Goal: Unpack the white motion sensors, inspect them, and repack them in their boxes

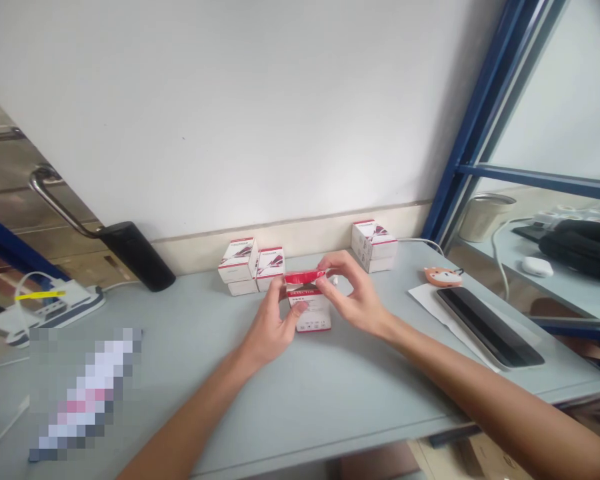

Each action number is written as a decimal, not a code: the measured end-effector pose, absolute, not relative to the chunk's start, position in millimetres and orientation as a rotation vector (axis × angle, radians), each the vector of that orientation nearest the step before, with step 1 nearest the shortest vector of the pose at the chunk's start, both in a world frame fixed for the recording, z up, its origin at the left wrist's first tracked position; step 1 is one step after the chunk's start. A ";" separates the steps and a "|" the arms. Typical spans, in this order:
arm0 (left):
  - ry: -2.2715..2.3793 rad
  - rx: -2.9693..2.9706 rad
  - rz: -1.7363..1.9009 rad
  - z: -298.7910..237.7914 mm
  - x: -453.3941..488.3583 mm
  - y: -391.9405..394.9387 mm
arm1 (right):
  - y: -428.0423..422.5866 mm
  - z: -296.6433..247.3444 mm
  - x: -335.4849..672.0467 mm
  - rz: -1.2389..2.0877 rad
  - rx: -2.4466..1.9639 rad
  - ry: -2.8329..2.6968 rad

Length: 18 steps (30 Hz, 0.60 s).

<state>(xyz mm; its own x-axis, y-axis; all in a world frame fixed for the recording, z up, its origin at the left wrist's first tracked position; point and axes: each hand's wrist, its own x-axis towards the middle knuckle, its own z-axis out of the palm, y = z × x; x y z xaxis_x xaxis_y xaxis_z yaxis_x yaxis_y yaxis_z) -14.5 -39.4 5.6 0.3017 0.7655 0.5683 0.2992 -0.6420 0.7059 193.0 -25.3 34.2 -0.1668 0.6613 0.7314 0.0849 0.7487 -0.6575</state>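
A small white and red cardboard box [314,319] printed "DETECTOR" stands on the grey table in front of me. My left hand [273,327] is closed around its left side, thumb on the front face. At the top, my right hand [353,293] pinches the red flap [304,277] at its right end between thumb and fingers. The flap looks partly raised; the inside of the box is hidden. Behind my left hand are similar boxes, one stack [237,263] and another box [271,262] beside it. Beyond my right hand stands a further stack of boxes [375,243].
To the right, a phone [490,327] lies partly on white paper [423,297], near an orange animal-face case [443,276]. A black cylinder [135,257] and a power strip [50,310] are at left. A blurred-out packet [87,393] lies front left. Behind is a white wall.
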 end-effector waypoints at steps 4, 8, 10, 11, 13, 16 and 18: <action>0.846 2.169 1.536 -3.9 -15.9 -34.6 | -28.1 36.0 193.7 0.527 -0.594 -1.726; 0.924 2.353 1.434 -0.2 -20.5 -33.4 | -29.1 38.2 195.2 0.459 -0.558 -1.769; 0.957 2.421 1.382 4.3 -22.5 -34.1 | -28.0 38.5 196.0 0.436 -0.554 -1.785; 0.967 2.435 1.372 6.2 -22.9 -34.5 | -27.4 38.5 196.3 0.432 -0.555 -1.794; 0.977 2.440 1.360 9.0 -22.7 -35.1 | -26.5 38.4 196.4 0.438 -0.567 -1.799; 0.975 2.438 1.350 10.1 -21.1 -35.5 | -27.7 39.7 196.4 0.429 -0.596 -1.781; 0.946 2.440 1.348 9.0 -21.4 -34.7 | -28.9 41.5 197.6 0.417 -0.595 -1.797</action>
<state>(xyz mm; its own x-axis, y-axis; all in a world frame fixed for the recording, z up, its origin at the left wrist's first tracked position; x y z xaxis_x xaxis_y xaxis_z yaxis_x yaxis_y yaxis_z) -21.4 -34.7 9.0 0.3804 0.6175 0.6885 0.4378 -0.7760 0.4541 197.6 -28.9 41.5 -0.2309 0.5874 0.7757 0.1856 0.8092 -0.5575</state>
